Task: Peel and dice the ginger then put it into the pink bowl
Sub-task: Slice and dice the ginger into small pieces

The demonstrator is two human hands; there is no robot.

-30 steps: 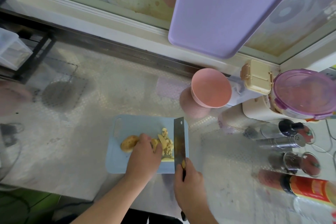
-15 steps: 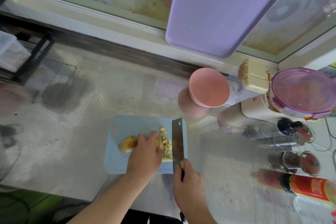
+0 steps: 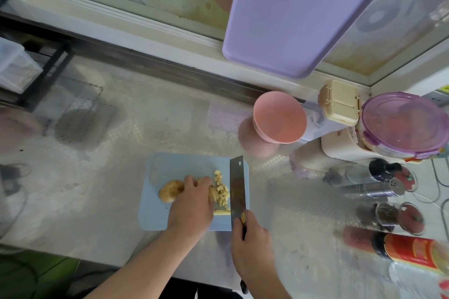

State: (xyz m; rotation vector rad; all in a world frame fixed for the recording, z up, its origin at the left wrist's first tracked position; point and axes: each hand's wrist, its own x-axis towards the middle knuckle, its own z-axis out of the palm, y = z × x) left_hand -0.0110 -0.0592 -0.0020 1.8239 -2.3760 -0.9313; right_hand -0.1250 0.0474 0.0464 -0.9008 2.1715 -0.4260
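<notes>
A pale patterned countertop [image 3: 150, 128] carries a light blue plastic cutting board [image 3: 170, 167]. On it, the left hand [image 3: 192, 204] lies palm-down, fingers curled, pressing the tan unpeeled ginger piece [image 3: 170, 190]; yellow diced ginger [image 3: 221, 192] sits just right of its fingertips. The right hand [image 3: 250, 245] is closed around the steel cleaver [image 3: 237, 192]. The empty pink bowl [image 3: 279, 116] stands beyond.

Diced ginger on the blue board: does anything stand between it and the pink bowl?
Only the cleaver, held by the right hand, which stands on the board's right edge beside the diced ginger. Past it, the counter up to the pink bowl looks bare; the bowl appears empty.
</notes>
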